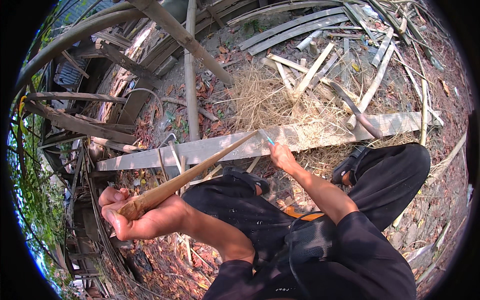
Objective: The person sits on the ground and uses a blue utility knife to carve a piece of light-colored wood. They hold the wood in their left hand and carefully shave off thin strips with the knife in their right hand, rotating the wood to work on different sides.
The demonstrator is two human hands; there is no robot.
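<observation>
My left hand [155,220] is closed around the wide near end of a long tan strip of bamboo or wood [195,172]. The strip slants away to the right, and its narrow far end lies over a grey plank [150,159]. In my right hand [283,157] is a small knife [270,140] with a light blue handle, mostly covered by the fingers. The short blade is at the strip's far tip; I cannot tell whether it touches. Further right, a large curved-blade knife [369,123] with a brown handle rests across the plank.
Pale shavings [260,95] are heaped beyond the plank and spill onto it. Cut slats [315,70] lie behind them. Upright poles [191,75] and stacked old timber [75,120] stand at the left. My dark-trousered legs [390,175] are spread on the near side of the plank.
</observation>
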